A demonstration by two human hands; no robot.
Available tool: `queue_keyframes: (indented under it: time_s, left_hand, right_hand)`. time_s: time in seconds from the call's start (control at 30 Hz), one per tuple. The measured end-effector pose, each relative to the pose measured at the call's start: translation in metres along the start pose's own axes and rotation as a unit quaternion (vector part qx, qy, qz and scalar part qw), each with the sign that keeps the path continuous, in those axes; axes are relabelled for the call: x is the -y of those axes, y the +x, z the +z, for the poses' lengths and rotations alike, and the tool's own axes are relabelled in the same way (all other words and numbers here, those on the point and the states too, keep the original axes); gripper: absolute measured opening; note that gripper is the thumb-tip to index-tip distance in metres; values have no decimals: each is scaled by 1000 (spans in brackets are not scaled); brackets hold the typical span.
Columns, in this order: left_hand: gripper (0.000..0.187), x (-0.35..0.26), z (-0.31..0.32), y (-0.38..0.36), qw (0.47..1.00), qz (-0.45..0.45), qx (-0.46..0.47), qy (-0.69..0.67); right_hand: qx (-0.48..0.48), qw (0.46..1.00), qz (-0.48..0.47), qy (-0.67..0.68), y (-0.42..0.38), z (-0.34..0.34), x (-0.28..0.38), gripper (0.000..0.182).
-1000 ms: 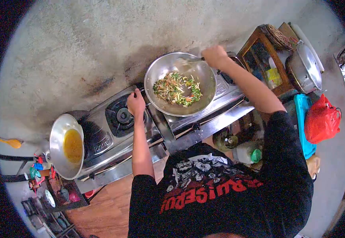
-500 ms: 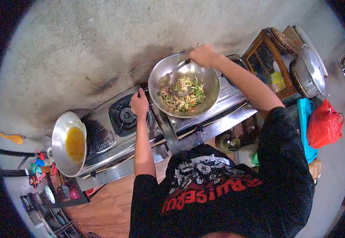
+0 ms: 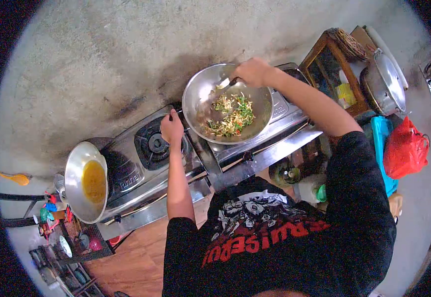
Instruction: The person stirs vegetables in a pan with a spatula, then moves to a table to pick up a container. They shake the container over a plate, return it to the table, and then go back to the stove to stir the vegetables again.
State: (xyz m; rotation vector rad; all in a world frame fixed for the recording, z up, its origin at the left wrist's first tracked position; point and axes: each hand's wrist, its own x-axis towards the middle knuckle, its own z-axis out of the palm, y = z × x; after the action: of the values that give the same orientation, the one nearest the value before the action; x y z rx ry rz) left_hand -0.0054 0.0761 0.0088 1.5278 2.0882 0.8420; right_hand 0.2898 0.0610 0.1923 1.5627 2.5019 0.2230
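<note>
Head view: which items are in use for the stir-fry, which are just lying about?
In use:
- wok of noodles and greens
- spatula, gripped by right hand
- wok handle, gripped by left hand
- stove

Lying about:
- oil wok
- red bag
- lidded pot
- yellow spoon

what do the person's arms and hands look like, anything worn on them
Both hands, left and right, are bare: no gloves, and no rings or watch that can be made out. The forearms are uncovered too. Black sleeves begin about the elbows, part of a black shirt with red lettering and a pale print.
</note>
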Motion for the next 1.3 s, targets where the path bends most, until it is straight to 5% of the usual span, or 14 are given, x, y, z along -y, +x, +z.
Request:
queue_keyframes:
  time_s: [0.07,0.27,0.5,0.6,0.7,0.8,0.87,1.13,1.2,1.3]
  left_hand:
    - [55,-9,-9,-5,1000,-3,10,-15]
    - [54,-3,-1,0,1000,5,-5,-13]
    - [56,-1,1,1,1000,9,-11,-16]
    - [57,5,7,7,1000,-5,6,-17]
    - [57,8,8,10,1000,15,13,-21]
    - [58,3,2,5,999,18,9,-27]
    - [57,4,6,4,999,23,-10,-24]
    - [51,-1,-1,-1,999,11,17,-38]
    - [49,-2,0,-4,994,56,-66,-63]
    - [48,-1,1,-4,994,62,-68,-58]
  right_hand:
    - [45,994,-79,54,0,-10,-2,21]
    - [-60,997,35,-41,25,26,-10,17]
    - [16,998,-57,10,3,-16,13,16]
    - [35,999,-1,-27,19,-1,7,17]
    - [-56,997,52,3,23,18,9,26]
    - [51,997,29,-52,4,-2,24,24]
    - [104,992,-53,53,-23,-36,19,25]
    - [117,990,-28,76,-73,-60,13,24]
    - [176,984,-1,9,-84,-79,31,23]
    - [134,990,32,-25,-87,-37,51,17]
